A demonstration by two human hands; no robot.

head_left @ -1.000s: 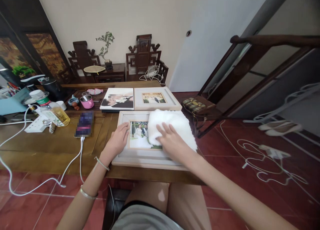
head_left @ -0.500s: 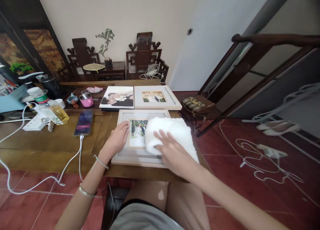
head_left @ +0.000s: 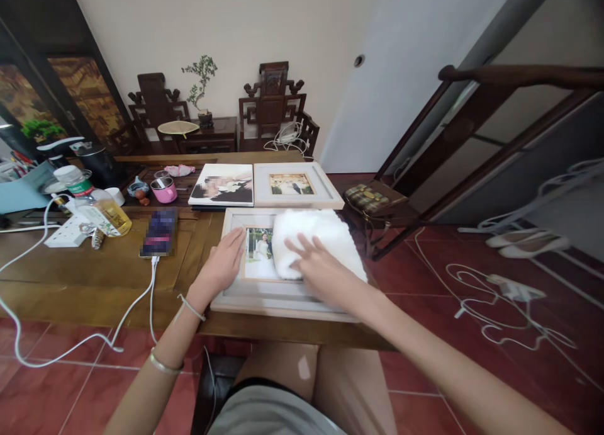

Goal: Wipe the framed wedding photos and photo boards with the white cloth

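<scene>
A pale wooden picture frame point(head_left: 283, 306) lies flat before me on the table, with a wedding photo point(head_left: 258, 246) showing in its middle. My left hand point(head_left: 225, 262) rests on the frame's left side, fingers stretched out and holding nothing. Over the right half of the frame is a fluffy white cloth point(head_left: 314, 224), which hides part of the photo. My right hand point(head_left: 325, 271) presses the cloth down against the frame, its fingers spread on top and the cloth held under them.
Behind lie a second frame point(head_left: 321, 199) and a photo album point(head_left: 226, 196). To the left are a phone point(head_left: 159, 232) on a charging cable, a bottle point(head_left: 106, 214), a power strip point(head_left: 68, 232) and a pink cup point(head_left: 164, 189). A wooden chair point(head_left: 500, 76) stands at right.
My right hand and the white cloth have moved away from me, up the frame, baring more of its lower right edge. My left hand stays in place.
</scene>
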